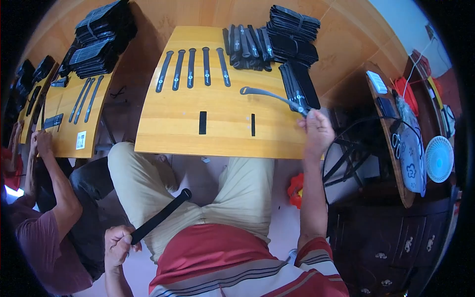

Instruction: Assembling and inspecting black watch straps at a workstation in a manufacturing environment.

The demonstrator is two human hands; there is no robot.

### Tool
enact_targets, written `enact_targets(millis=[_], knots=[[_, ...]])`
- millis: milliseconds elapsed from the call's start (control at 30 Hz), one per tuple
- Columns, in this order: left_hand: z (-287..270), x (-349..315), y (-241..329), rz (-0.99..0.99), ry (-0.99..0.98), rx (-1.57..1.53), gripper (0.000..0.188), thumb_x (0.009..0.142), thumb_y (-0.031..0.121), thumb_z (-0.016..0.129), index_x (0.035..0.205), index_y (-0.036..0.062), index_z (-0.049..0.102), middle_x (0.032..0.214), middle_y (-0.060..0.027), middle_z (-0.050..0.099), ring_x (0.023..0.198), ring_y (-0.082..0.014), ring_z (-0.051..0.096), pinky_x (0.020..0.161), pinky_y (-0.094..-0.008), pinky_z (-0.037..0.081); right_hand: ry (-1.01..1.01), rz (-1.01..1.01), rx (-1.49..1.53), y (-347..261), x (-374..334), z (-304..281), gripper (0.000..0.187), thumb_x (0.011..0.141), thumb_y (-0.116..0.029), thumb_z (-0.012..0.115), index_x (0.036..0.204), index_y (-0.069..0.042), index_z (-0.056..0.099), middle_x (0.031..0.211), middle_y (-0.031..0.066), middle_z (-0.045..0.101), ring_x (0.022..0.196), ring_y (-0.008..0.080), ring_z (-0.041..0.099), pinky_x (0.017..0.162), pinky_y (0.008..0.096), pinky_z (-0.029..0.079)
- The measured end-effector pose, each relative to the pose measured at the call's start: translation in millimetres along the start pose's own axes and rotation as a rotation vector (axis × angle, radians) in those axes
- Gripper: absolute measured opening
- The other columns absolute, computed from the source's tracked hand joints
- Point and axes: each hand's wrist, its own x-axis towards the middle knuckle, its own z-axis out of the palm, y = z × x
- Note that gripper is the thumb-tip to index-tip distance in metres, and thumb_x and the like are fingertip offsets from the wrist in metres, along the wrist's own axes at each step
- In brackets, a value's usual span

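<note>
My left hand [118, 245] is closed on the end of a black hook-and-loop strap [161, 217], which slants up over my lap with its looped end away from me. At the table's right front, my right hand [318, 129] grips a grey strap [272, 95] by its end. That strap's buckle end points left over the tabletop. Beyond the right hand lies a bundle of dark straps [300, 86]. Several grey straps [191, 69] lie side by side across the far half of the table [163, 123]. Two short black strips [203, 123] are stuck near its front.
Stacked strap bundles [294, 37] and a loose pile [247, 47] fill the far right corner. To the left, another person's hands [43, 142] work at a neighbouring table [91, 111]. On my right are a side table with scissors [396, 141], a blue basket [439, 158] and a dark cabinet [381, 237].
</note>
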Motion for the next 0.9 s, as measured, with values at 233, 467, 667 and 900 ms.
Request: enact_targets(millis=[233,467,667,900], knots=[[5.3,7.0,-8.7,-0.005,-0.045,-0.001,0.037,0.093,0.028,0.059,0.067,0.0016,0.056,0.061,-0.0095,0.063,0.053,-0.0152,0.061,0.051,-0.0287,0.048,0.029,0.03,-0.706,53.0,-18.3,-3.9,0.022,0.089,-0.019,0.067,0.1,0.0,0.068,0.078,0.0134,0.07,0.069,0.0249,0.067,0.066,0.0369,0.052],[16.8,24.8,-4.7,-0.007,-0.138,0.089,0.029,0.095,0.018,0.056,0.072,0.0007,0.057,0.064,-0.0069,0.064,0.055,-0.0142,0.063,0.052,-0.028,0.049,-0.224,-0.024,-1.187,29.7,-12.7,23.0,0.024,0.091,-0.03,0.06,0.089,-0.007,0.067,0.087,0.0154,0.069,0.08,0.0386,0.066,0.071,0.0516,0.05],[33.7,38.7,2.6,-0.02,-0.211,0.22,0.027,0.096,0.016,0.055,0.074,0.0007,0.055,0.063,-0.0047,0.062,0.055,-0.0113,0.062,0.051,-0.0253,0.046,-0.213,-0.141,-1.219,16.6,-20.4,28.2,0.021,0.092,-0.026,0.06,0.09,-0.007,0.067,0.084,0.0163,0.068,0.077,0.0375,0.066,0.067,0.0478,0.051],[67.9,63.7,3.4,-0.094,-0.328,0.361,0.027,0.098,0.017,0.056,0.078,0.0008,0.06,0.065,-0.0065,0.061,0.054,-0.0141,0.058,0.051,-0.0297,0.045,-1.158,0.102,0.062,-57.7,-149.2,79.0,0.019,0.085,-0.011,0.073,0.101,-0.001,0.067,0.085,0.0087,0.065,0.074,0.018,0.064,0.067,0.031,0.05]])
